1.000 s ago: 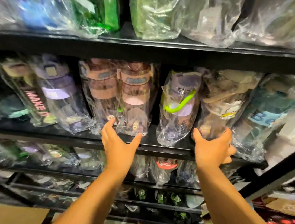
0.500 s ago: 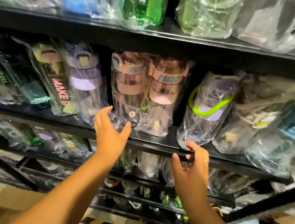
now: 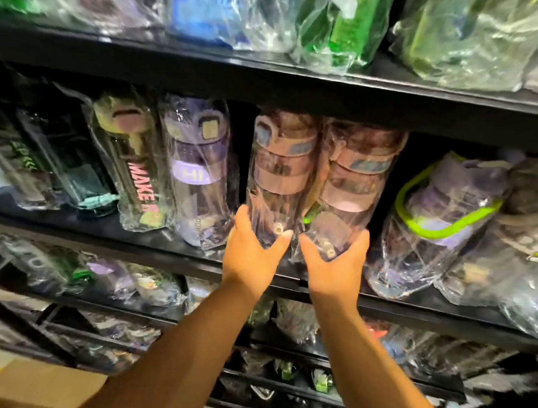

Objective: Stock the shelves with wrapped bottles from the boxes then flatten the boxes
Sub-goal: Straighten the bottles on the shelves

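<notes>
- Black metal shelving [image 3: 307, 89] fills my view, every tier packed with bottles in clear plastic wrap; a brown cardboard box [image 3: 39, 385] shows at 7 o'clock on the floor.
- At centre, my left hand [image 3: 250, 255] cups the base of a pink-banded bottle in clear wrap [image 3: 280, 178], thumb and fingers spread in a wide V against the plastic rather than closed around it.
- My right hand [image 3: 334, 266] does the same to its twin, the second pink-banded wrapped bottle [image 3: 353, 186], touching the first on its 3 o'clock side; fingers are likewise splayed wide on the base.
- I judge both palms sit low on the bases to push the pair upright and deeper, since the bottles stand at the shelf's front lip.
- At 9 o'clock a purple-capped clear bottle marked "HI" [image 3: 193, 175] leans just beside the pair; beyond it stands a dark bottle lettered "MAKE" [image 3: 140, 172].
- At 3 o'clock a purple bottle with a lime-green strap [image 3: 440, 220] tilts away, leaving a dark gap between it and the pair.
- Headroom is tight: the caps nearly meet the shelf above, so the room to move is backward, not upward.
</notes>
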The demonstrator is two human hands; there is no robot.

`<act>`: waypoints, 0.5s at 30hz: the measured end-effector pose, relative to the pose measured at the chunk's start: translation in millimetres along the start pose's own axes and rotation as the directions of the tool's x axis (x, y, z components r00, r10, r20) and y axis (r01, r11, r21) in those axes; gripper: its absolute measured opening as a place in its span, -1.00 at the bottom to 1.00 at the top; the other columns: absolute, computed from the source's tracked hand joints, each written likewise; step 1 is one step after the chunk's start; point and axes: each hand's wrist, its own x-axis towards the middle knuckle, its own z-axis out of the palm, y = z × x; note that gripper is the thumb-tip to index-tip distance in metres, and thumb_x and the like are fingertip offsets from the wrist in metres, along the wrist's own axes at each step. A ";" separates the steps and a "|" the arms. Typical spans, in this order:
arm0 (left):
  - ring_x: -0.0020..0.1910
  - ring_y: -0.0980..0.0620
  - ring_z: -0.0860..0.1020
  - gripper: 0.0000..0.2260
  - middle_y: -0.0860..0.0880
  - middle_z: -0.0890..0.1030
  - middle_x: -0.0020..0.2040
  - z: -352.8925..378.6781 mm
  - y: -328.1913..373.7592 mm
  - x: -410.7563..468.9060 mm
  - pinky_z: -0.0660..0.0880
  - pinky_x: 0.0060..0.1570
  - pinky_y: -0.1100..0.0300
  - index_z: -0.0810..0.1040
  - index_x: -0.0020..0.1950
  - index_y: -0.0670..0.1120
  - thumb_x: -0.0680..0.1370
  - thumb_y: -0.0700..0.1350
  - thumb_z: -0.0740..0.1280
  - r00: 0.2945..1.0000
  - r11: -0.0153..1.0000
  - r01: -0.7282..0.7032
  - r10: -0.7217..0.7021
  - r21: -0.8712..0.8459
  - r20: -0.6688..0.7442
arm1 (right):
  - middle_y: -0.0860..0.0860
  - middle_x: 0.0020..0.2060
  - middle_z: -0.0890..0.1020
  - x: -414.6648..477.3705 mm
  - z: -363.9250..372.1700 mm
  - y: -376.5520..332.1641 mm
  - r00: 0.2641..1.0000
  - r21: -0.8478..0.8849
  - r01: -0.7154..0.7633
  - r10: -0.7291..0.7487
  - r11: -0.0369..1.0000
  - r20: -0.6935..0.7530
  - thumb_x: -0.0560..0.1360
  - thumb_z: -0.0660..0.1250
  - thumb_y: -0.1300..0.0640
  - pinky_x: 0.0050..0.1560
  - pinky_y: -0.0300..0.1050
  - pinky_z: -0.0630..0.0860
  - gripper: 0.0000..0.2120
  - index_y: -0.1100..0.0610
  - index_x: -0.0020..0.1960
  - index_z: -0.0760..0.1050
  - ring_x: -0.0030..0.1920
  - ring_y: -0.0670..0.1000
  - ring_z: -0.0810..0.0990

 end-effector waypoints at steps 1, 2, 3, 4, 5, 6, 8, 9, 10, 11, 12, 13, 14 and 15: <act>0.48 -0.12 0.33 -0.13 -0.12 0.33 0.53 0.9 -0.9 1.4 0.36 0.40 0.00 0.06 0.60 -0.06 0.47 0.17 0.47 1.000 1.000 -0.014 0.014 0.010 -0.016 | -0.06 0.51 0.20 1.7 1.1 -1.1 1.000 0.005 -0.016 0.016 1.000 -0.005 0.42 0.51 -0.08 0.36 -0.17 0.24 0.01 0.02 0.60 -0.09 0.44 -0.04 0.28; 0.43 -0.14 0.39 -0.17 -0.12 0.40 0.46 1.8 -1.8 3.3 0.42 0.34 -0.03 0.14 0.56 -0.07 0.45 0.17 0.49 0.999 1.000 -0.023 0.024 0.018 -0.034 | -0.08 0.44 0.30 4.1 1.9 -0.1 1.000 0.002 -0.022 0.022 1.000 -0.020 0.40 0.52 -0.11 0.34 -0.12 0.33 -0.04 0.02 0.57 0.00 0.37 -0.03 0.38; 0.36 -0.16 0.44 -0.22 -0.13 0.46 0.39 2.5 -1.7 4.8 0.46 0.26 -0.05 0.21 0.50 -0.07 0.44 0.17 0.50 0.999 0.999 -0.024 0.025 0.029 -0.047 | -0.05 0.38 0.40 6.7 2.7 1.4 0.999 -0.012 -0.021 0.020 1.000 -0.042 0.36 0.52 -0.15 0.30 -0.01 0.42 -0.12 0.02 0.50 0.11 0.28 0.00 0.47; 0.29 -0.18 0.48 -0.29 -0.14 0.51 0.30 3.2 -1.8 6.7 0.50 0.19 -0.07 0.28 0.41 -0.08 0.42 0.17 0.52 0.998 0.999 -0.022 0.024 0.038 -0.053 | -0.03 0.28 0.49 7.6 2.8 1.7 0.998 -0.036 -0.022 0.020 0.999 -0.061 0.32 0.50 -0.20 0.24 0.08 0.49 -0.21 0.02 0.39 0.21 0.19 0.02 0.54; 0.22 -0.19 0.51 -0.37 -0.13 0.53 0.22 3.7 -1.7 8.8 0.52 0.13 -0.09 0.33 0.30 -0.07 0.41 0.18 0.53 0.998 0.999 -0.025 0.027 0.043 -0.056 | -0.02 0.19 0.53 7.2 2.6 0.6 0.997 -0.057 -0.020 0.016 0.998 -0.073 0.28 0.48 -0.24 0.19 0.14 0.51 -0.26 0.00 0.31 0.26 0.13 0.04 0.57; 0.16 -0.19 0.53 -0.44 -0.11 0.54 0.15 3.9 -2.3 10.7 0.53 0.08 -0.11 0.35 0.19 -0.04 0.40 0.18 0.53 0.998 0.999 -0.031 0.034 0.039 -0.056 | -0.02 0.15 0.55 7.6 2.4 1.3 0.997 -0.062 -0.018 0.013 0.998 -0.080 0.26 0.46 -0.26 0.16 0.17 0.53 -0.27 0.00 0.28 0.27 0.10 0.05 0.58; 0.12 -0.15 0.53 -0.50 -0.06 0.54 0.09 2.2 -2.3 12.1 0.54 0.07 -0.13 0.34 0.07 0.02 0.37 0.21 0.54 0.998 0.999 -0.038 0.039 0.009 -0.048 | -0.01 0.15 0.56 6.2 2.1 0.6 0.996 -0.039 -0.025 0.022 0.999 -0.092 0.26 0.46 -0.25 0.16 0.16 0.53 -0.26 0.00 0.31 0.28 0.11 0.04 0.59; 0.13 -0.13 0.53 -0.49 -0.05 0.54 0.11 0.9 -2.4 11.6 0.53 0.10 -0.13 0.35 0.08 0.04 0.36 0.22 0.53 0.999 0.999 -0.034 0.034 -0.003 -0.040 | -0.03 0.15 0.56 4.9 1.7 0.1 0.996 -0.022 -0.017 0.014 1.000 -0.093 0.29 0.47 -0.22 0.17 0.13 0.54 -0.30 -0.01 0.31 0.30 0.11 0.01 0.59; 0.16 -0.11 0.53 -0.48 -0.04 0.55 0.14 -0.1 -2.5 10.2 0.53 0.14 -0.12 0.35 0.11 0.06 0.35 0.23 0.53 0.999 0.999 -0.031 0.031 -0.011 -0.036 | -0.05 0.16 0.55 2.8 1.2 0.0 0.996 -0.007 -0.010 0.009 1.000 -0.090 0.32 0.49 -0.17 0.17 0.10 0.54 -0.34 -0.04 0.32 0.30 0.11 -0.02 0.58; 0.18 -0.09 0.53 -0.47 -0.02 0.55 0.16 -1.4 -2.8 8.0 0.52 0.17 -0.09 0.34 0.12 0.11 0.34 0.24 0.53 0.999 0.999 -0.030 0.030 -0.017 -0.035 | -0.06 0.17 0.54 0.3 -0.2 -0.5 0.996 0.006 -0.004 0.004 1.000 -0.091 0.34 0.50 -0.14 0.18 0.07 0.54 -0.35 -0.06 0.33 0.30 0.12 -0.05 0.58; 0.19 -0.07 0.53 -0.49 0.02 0.55 0.16 -2.5 -4.0 5.4 0.51 0.20 -0.05 0.32 0.10 0.17 0.34 0.24 0.53 0.999 0.999 -0.036 0.035 -0.021 -0.038 | -0.07 0.20 0.53 -2.0 -2.0 0.3 0.996 0.015 0.001 0.001 1.000 -0.093 0.35 0.50 -0.13 0.19 0.04 0.53 -0.32 -0.08 0.36 0.29 0.14 -0.06 0.56; 0.17 -0.05 0.54 -0.51 0.06 0.55 0.12 -4.0 -4.9 2.1 0.51 0.20 -0.03 0.29 0.05 0.21 0.34 0.22 0.54 0.998 0.999 -0.039 0.038 -0.017 -0.045 | -0.07 0.23 0.51 -4.2 -3.8 1.7 0.996 0.021 0.002 0.000 1.000 -0.095 0.35 0.51 -0.12 0.21 0.01 0.51 -0.28 -0.08 0.40 0.26 0.17 -0.06 0.54; 0.14 -0.05 0.54 -0.53 0.09 0.55 0.06 -5.0 -7.3 -0.9 0.51 0.18 -0.03 0.28 0.00 0.20 0.35 0.19 0.55 0.998 0.999 -0.040 0.039 -0.016 -0.057 | -0.06 0.25 0.48 -7.1 -6.1 2.2 0.995 0.026 0.005 -0.002 1.000 -0.097 0.37 0.52 -0.10 0.22 -0.04 0.50 -0.25 -0.06 0.44 0.24 0.19 -0.07 0.52; 0.09 -0.05 0.55 -0.55 0.11 0.55 0.00 -5.8 -10.2 -3.5 0.52 0.14 -0.06 0.30 -0.04 0.17 0.35 0.18 0.55 0.997 0.999 -0.039 0.038 -0.015 -0.062 | -0.05 0.26 0.47 -9.5 -8.6 2.8 0.995 0.026 0.005 -0.002 1.000 -0.100 0.38 0.52 -0.08 0.20 -0.09 0.48 -0.24 -0.04 0.46 0.23 0.19 -0.08 0.51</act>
